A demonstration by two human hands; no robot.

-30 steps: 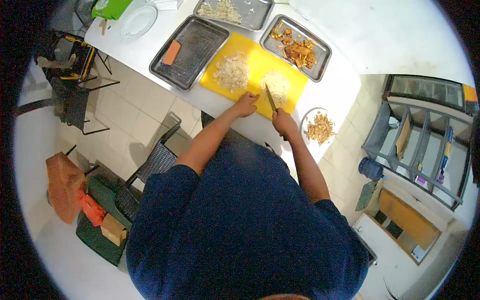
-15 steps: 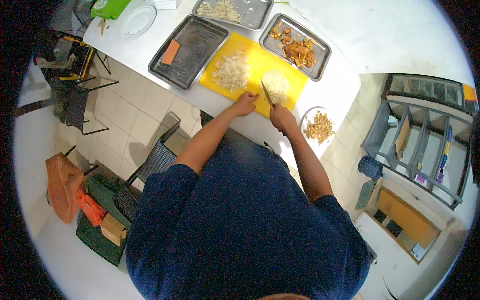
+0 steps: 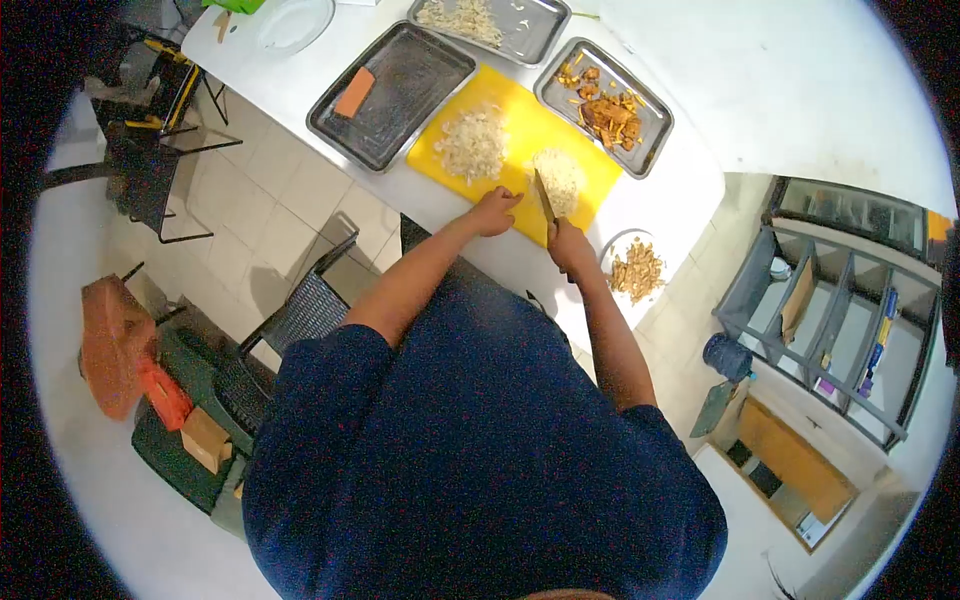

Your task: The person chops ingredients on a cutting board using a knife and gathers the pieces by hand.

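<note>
My right hand [image 3: 570, 248] is closed around the handle of a knife [image 3: 545, 197]. Its blade lies along the left side of a pile of finely chopped pale food [image 3: 563, 180] on a yellow cutting board [image 3: 519, 128]. At the board's near edge is my left hand [image 3: 494, 212], fingers loosely bent and apart, with nothing visible in it. Beyond that hand, a second pile of coarser pale pieces [image 3: 473, 145] covers the board's left part. To the right of my right hand stands a white plate with brown chopped pieces [image 3: 637, 272].
A dark tray [image 3: 400, 105] holding an orange-brown block [image 3: 354, 92] sits left of the board. Behind are a tray with pale shreds [image 3: 535, 30] and one with browned pieces [image 3: 655, 150]. A clear plate [image 3: 295, 25] lies far left. A black chair [image 3: 310, 305] stands beside the table.
The whole view has shifted slightly. My right hand and the knife have moved a little toward me, and the left index finger looks more bent than before.
</note>
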